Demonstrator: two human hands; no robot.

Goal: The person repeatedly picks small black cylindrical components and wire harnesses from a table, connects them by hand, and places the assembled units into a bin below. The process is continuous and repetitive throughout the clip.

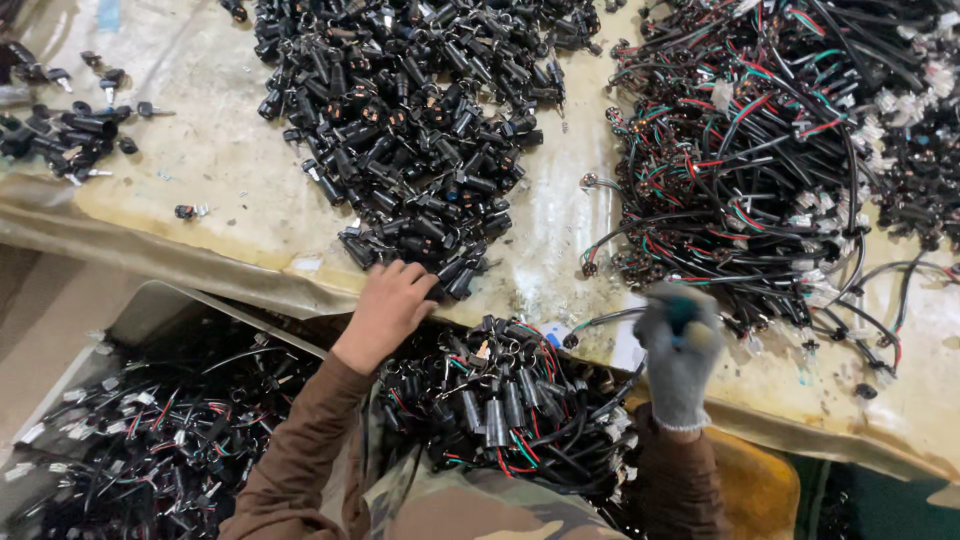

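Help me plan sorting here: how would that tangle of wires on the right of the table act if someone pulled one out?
The tangle of wires looks floppy, so one would likely sag. The strands cross and loop, so neighbours would probably drag along. Their small end plugs may snag.

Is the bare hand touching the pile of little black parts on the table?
Touching. The head view shows the left hand resting its fingertips on the near edge of the pile of black parts.
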